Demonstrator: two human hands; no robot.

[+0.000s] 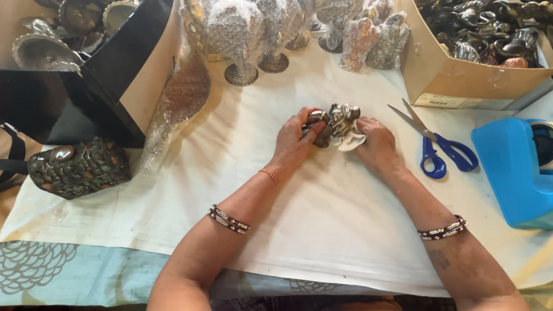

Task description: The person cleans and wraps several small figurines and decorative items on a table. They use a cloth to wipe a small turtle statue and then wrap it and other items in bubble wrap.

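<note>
The left hand point(294, 139) is closed around a small dark metal figurine point(336, 123), thumb and fingers clasping its left side, while the right hand point(375, 146) grips its other side and pinches a scrap of white wrapping point(352, 142) against its base; the piece sits just above the white cloth point(316, 216) at the middle of the table. The figurine itself is bare, so its wrapping looks barely begun. Just right lie blue-handled scissors point(441, 151) and a blue tape dispenser point(522, 169). Beyond, a row of bubble-wrapped pieces point(271, 25) stands finished, while a cardboard box point(434, 74) holds many unwrapped metal items, so plenty appears left. A black box point(106, 88) stands far left.
</note>
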